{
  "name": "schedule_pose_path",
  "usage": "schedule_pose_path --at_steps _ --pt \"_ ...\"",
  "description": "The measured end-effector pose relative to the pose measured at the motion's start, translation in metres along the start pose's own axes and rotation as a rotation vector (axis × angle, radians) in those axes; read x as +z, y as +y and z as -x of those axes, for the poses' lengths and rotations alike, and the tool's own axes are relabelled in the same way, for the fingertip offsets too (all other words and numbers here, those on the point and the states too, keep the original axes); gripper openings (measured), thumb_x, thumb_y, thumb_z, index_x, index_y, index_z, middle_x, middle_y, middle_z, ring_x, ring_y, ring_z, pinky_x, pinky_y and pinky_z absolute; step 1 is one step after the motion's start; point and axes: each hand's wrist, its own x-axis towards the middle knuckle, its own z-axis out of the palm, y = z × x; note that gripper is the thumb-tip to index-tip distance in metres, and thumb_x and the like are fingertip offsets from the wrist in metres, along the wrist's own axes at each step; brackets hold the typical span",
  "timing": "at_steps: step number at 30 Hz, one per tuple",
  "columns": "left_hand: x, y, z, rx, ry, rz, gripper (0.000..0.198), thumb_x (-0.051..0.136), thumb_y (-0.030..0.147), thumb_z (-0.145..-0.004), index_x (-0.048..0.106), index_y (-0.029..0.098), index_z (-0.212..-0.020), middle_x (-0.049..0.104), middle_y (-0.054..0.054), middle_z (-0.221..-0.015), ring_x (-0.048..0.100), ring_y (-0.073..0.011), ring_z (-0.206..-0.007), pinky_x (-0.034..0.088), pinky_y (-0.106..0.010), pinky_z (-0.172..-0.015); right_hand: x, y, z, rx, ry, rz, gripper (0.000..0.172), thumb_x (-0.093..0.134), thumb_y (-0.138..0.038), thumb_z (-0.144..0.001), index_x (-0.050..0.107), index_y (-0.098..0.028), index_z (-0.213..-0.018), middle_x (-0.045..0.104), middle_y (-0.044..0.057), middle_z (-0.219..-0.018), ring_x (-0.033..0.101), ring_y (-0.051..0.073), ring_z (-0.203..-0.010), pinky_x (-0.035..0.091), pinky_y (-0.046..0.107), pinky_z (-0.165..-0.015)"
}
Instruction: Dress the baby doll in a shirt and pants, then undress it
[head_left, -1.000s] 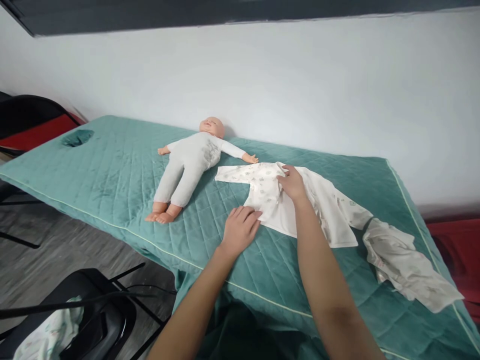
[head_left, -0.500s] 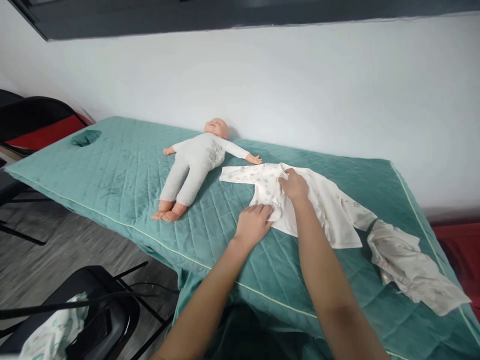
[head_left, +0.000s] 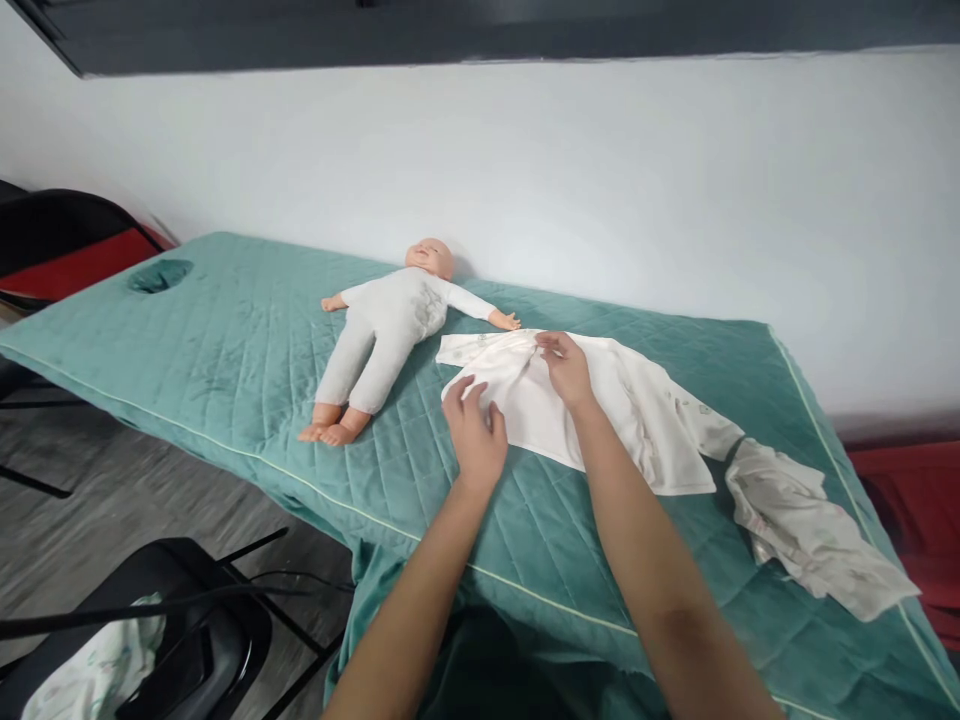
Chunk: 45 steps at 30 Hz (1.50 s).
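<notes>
A white baby shirt with a small print lies spread on the green quilted bed cover. Its left front panel is folded outward, so plain white inside cloth faces up and part of the printed sleeve is covered. My left hand is over the panel's near left edge, fingers spread and holding nothing. Over the upper middle of the shirt, near the neckline, my right hand has its fingers loosely stretched and apart, close to the cloth. A baby doll in a pale cloth body lies face up to the left, one hand near the shirt.
Crumpled pale printed clothing lies at the right end of the padded bed. A black chair with a printed cloth on it stands at front left. Behind the bed is a white wall.
The shirt's printed front panel has been turned over to the left, baring its plain inside. My left hand has let go and spread its fingers; my right hand has moved slightly left and loosened.
</notes>
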Motion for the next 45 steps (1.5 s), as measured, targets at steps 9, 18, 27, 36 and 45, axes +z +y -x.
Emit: schedule_pose_path --at_steps 9,18,27,36,45 --pt "0.019 -0.008 0.002 -0.044 -0.328 -0.245 0.037 0.048 0.02 -0.095 0.057 0.011 -0.129 0.054 -0.021 -0.147 0.042 -0.034 -0.145 0.036 -0.059 -0.118 -0.009 -0.002 0.011 -0.08 -0.207 0.334 0.041 0.051 -0.016 -0.085 0.067 -0.018 -0.123 0.058 0.01 -0.142 0.045 0.026 -0.138 0.026 0.046 -0.121" --pt "0.017 -0.016 0.001 -0.207 -0.24 -0.031 0.041 0.03 0.029 -0.104 0.064 0.017 -0.125 0.067 -0.012 -0.134 0.056 -0.0246 -0.135 0.04 -0.05 -0.118 0.004 -0.001 -0.003 0.033 -0.098 0.203 0.066 0.063 -0.029 -0.082 0.035 -0.018 -0.141 0.05 0.015 -0.143 0.051 0.024 -0.13 0.043 0.039 -0.106" --pt "0.016 -0.011 -0.002 -0.136 -0.272 -0.12 0.031 0.051 0.025 -0.095 0.065 0.016 -0.121 0.064 -0.016 -0.136 0.057 -0.0303 -0.132 0.042 -0.056 -0.114 0.004 -0.011 0.003 -0.167 -0.231 0.406 0.029 0.053 -0.023 -0.091 0.066 -0.019 -0.117 0.064 0.009 -0.127 0.051 0.025 -0.123 0.036 0.039 -0.111" --pt "0.016 -0.007 0.0 -0.085 -0.289 -0.14 0.041 0.051 0.02 -0.092 0.056 0.015 -0.132 0.057 -0.018 -0.145 0.047 -0.032 -0.141 0.039 -0.058 -0.115 0.011 -0.023 0.018 -0.195 -0.391 0.779 0.065 0.048 -0.048 -0.098 0.039 -0.012 -0.152 0.036 0.017 -0.16 0.026 0.033 -0.15 0.017 0.056 -0.121" --pt "0.003 0.008 0.002 0.264 -0.322 -0.03 0.033 0.042 0.01 -0.094 0.061 0.017 -0.12 0.061 -0.012 -0.137 0.049 -0.0238 -0.138 0.045 -0.048 -0.115 -0.054 -0.021 0.056 -0.124 -0.349 0.744 0.067 0.046 -0.047 -0.098 0.039 -0.008 -0.152 0.028 0.019 -0.163 0.022 0.033 -0.152 0.023 0.053 -0.121"
